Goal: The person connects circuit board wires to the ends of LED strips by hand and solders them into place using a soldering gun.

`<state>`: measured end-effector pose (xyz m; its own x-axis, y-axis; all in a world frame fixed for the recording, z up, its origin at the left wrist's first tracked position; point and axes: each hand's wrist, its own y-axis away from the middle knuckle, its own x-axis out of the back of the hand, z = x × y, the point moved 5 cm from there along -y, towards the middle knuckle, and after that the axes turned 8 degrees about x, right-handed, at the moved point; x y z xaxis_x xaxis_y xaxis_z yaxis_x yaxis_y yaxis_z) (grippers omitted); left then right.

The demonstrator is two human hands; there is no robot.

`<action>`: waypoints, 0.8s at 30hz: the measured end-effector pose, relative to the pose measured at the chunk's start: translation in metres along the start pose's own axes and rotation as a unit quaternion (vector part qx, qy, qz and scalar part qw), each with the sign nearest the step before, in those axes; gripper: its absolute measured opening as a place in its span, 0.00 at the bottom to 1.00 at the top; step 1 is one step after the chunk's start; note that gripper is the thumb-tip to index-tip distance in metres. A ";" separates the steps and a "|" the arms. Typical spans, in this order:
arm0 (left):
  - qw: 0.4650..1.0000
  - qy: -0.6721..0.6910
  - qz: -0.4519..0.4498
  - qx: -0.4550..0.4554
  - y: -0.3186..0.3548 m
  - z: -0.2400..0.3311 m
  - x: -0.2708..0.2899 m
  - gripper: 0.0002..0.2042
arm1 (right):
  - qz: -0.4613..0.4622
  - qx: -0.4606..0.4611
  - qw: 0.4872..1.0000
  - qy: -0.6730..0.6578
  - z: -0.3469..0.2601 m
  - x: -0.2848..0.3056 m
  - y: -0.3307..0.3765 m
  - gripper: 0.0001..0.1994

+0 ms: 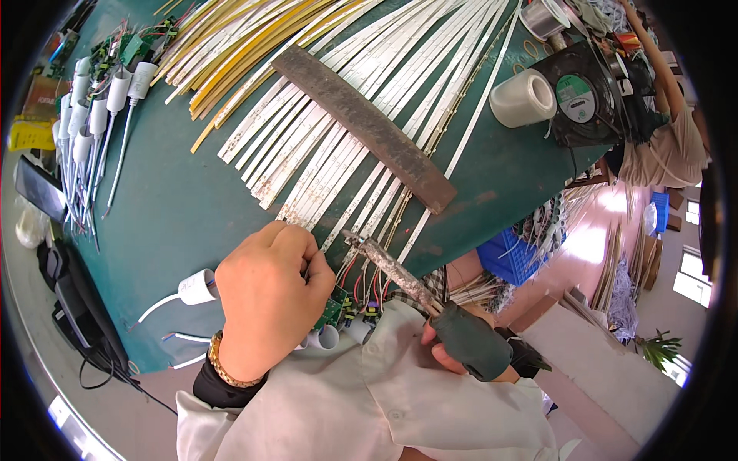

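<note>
My left hand (273, 292) is closed, knuckles up, at the near ends of the white LED strips (338, 165). Whatever its fingers pinch is hidden beneath them. A soldering iron (400, 275) is gripped by its dark wrapped handle in my right hand (437, 352). Its tip points up and left, close to the strip ends, just right of my left hand. A dark flat bar (365, 127) lies slantwise across the strips. Right beside my left hand are small green circuit boards (332, 309) with red and black wires, and a white cylindrical housing (197, 287) with a cable.
More white housings with cables (98, 115) lie at the far left. Yellow-backed strips (231, 58) spread behind. At the far right stand a black fan (576, 96), a white roll (523, 98) and a solder spool (544, 19). A blue crate (513, 257) sits beyond the table edge; another person (665, 146) is nearby.
</note>
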<state>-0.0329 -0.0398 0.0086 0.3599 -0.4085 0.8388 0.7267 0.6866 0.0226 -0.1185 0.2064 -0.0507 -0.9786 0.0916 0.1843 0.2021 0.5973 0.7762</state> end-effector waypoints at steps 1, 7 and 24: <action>1.000 -0.004 0.004 -0.012 -0.001 0.001 0.000 0.06 | -0.032 -0.112 0.977 -0.178 -0.004 -0.002 0.000 0.09; 1.000 0.012 0.009 -0.002 0.002 -0.003 0.000 0.07 | -0.036 0.099 0.993 0.046 -0.011 -0.003 -0.002 0.09; 1.000 -0.008 0.018 -0.023 0.002 -0.003 0.000 0.06 | 0.003 0.006 0.992 -0.125 -0.040 0.009 0.021 0.14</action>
<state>-0.0297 -0.0403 0.0071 0.3765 -0.3745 0.8473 0.7402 0.6716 -0.0320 -0.1217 0.1879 -0.0082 -0.9566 0.2896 0.0330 0.2098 0.6054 0.7678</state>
